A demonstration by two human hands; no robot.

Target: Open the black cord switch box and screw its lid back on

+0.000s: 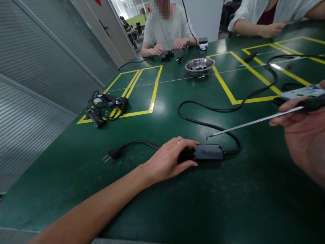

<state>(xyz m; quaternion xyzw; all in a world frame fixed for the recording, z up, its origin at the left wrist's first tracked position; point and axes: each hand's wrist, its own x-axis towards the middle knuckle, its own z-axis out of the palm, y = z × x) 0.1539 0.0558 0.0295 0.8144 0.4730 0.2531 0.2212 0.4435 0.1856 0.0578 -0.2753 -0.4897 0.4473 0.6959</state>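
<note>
My left hand [169,157] grips the left end of a black rectangular plastic box [209,152] lying on the green table, its fingers along one long side and the thumb along the other. A cord leaves each end of the box. The left one ends in a two-pin plug [114,154]; the right cord [233,137] loops away over the table. In my right hand [302,135], at the right edge, is a screwdriver [256,121] with a long metal shaft. A small screw [207,137] appears at its tip, just above and behind the box. Part of the right hand is cut off.
A metal bowl [199,66] with small dark parts stands farther back. Bundled black cords [109,105] lie at left by yellow tape. A flat pale object [301,92] is behind my right hand. Across the table, a person's hands [158,49] handle dark parts; another person sits at right.
</note>
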